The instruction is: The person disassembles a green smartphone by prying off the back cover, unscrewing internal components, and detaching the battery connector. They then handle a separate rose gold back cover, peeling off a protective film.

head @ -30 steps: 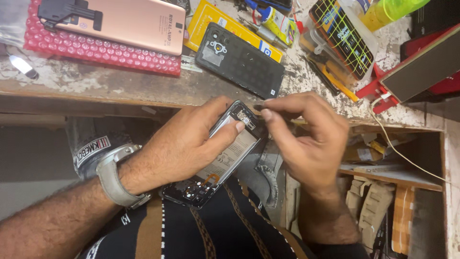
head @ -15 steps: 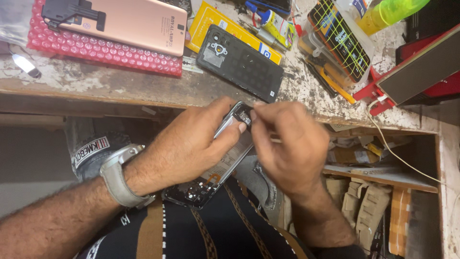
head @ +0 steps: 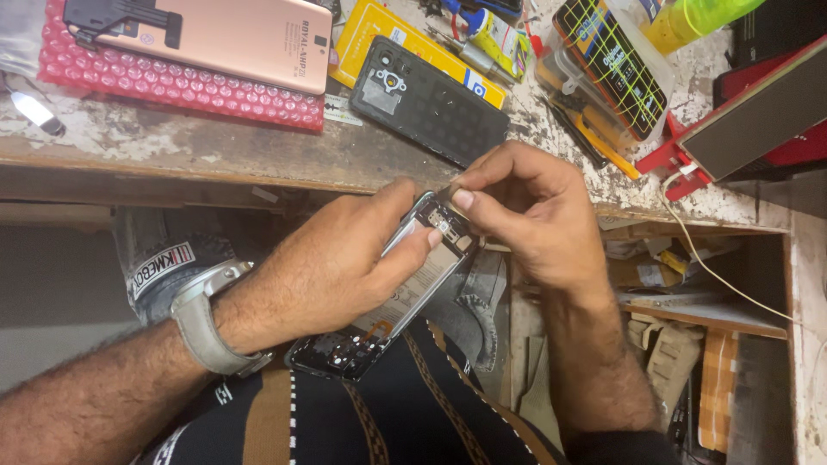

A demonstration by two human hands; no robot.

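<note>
My left hand [head: 332,267] grips an opened phone [head: 392,297] with its back off, held tilted over my lap below the bench edge. Its dark lower end points toward me; the upper end sits under my fingers. My right hand [head: 525,215] pinches at the phone's top corner with thumb and forefinger; whatever small part is between the fingertips is too small to make out. A grey watch [head: 207,327] is on my left wrist.
On the worn wooden bench [head: 215,155] lie a black phone back cover [head: 431,99], a rose-gold phone [head: 224,34] on red bubble wrap [head: 172,82], a yellow box [head: 379,26], tools and a red stand [head: 749,120]. An open drawer [head: 689,293] of clutter is at right.
My right hand swung in over the phone's top, then drew back slightly, fingertips still pinching at the top corner. The left hand kept its grip on the phone.
</note>
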